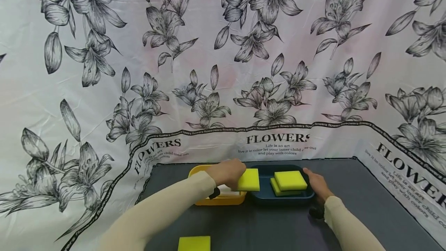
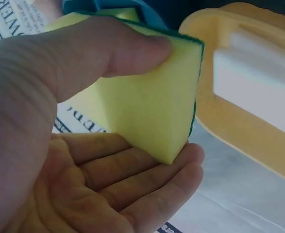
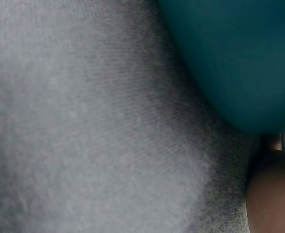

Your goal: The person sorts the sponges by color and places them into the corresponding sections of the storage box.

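My left hand (image 1: 228,172) pinches a yellow sponge (image 1: 249,180) between thumb and fingers, over the adjoining ends of two basins. A thin green scouring layer backs this sponge (image 2: 147,97) in the left wrist view. Two more yellow sponges (image 1: 290,180) lie stacked in the dark blue basin (image 1: 278,201) on the right. At that basin's right end, my right hand (image 1: 318,184) holds the rim. The right wrist view shows the basin's teal-looking wall (image 3: 239,63) up close, with part of the hand below it. White blocks (image 2: 254,82) lie in the orange-yellow basin (image 1: 221,202).
Another yellow sponge (image 1: 194,244) lies on the dark grey table (image 1: 265,229) near the front. A floral cloth (image 1: 209,49) hangs behind the basins and also borders the table at both sides.
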The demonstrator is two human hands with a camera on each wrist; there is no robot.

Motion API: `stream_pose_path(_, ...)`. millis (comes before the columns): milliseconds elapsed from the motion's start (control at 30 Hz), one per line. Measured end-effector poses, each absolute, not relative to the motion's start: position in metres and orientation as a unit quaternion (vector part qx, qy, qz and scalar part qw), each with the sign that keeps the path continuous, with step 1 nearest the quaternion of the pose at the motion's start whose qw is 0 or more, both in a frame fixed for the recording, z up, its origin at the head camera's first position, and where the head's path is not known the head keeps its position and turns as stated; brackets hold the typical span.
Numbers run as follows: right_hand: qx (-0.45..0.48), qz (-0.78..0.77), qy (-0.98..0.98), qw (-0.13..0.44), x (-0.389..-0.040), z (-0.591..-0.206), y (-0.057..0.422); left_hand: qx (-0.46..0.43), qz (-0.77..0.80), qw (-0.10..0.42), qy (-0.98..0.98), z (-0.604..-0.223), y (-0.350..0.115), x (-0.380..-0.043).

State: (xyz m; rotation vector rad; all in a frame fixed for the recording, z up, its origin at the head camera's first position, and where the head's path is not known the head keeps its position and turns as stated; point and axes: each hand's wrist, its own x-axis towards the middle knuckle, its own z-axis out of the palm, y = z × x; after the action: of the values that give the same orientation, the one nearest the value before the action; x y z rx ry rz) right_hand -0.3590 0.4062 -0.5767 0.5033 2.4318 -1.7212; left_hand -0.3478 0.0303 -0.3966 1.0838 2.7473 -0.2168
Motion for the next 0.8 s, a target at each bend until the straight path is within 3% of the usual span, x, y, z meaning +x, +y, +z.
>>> stream_pose_path(800,0.17,-0.589,0.788,0.048,-0.356,-0.575,0.402,0.384,-0.119,0.062,0.914,-0.417,0.089,-0.364)
